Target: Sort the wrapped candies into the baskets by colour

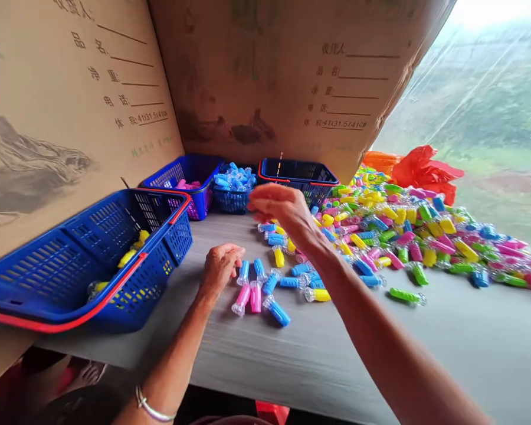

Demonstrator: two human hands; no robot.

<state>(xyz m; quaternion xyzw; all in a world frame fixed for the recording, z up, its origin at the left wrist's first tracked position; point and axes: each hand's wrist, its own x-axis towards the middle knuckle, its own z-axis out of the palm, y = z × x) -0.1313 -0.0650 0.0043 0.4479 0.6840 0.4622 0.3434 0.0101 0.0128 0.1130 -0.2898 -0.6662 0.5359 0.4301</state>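
My left hand [221, 268] rests low on the grey table [425, 354], fingers curled, right beside a loose group of capsule-shaped plastic toys with clear ribbed caps. Among them lie a pink one [243, 298] and a blue one [277, 311]. My right hand [283, 209] is raised above the table, fingers loosely curved, with nothing visible in them. It hangs near the edge of a large multicoloured pile of these toys [393, 236]. A blue basket [177, 239] with a red rim, holding several yellow toys, stands left of my left hand.
Behind stand three more blue baskets: one with pink pieces [190, 171], one with blue pieces [230, 198], one dark [298, 174]. Large printed cardboard box flaps [265, 77] rise at the back and left. Red-orange plastic bags [425, 174] lie beyond the pile.
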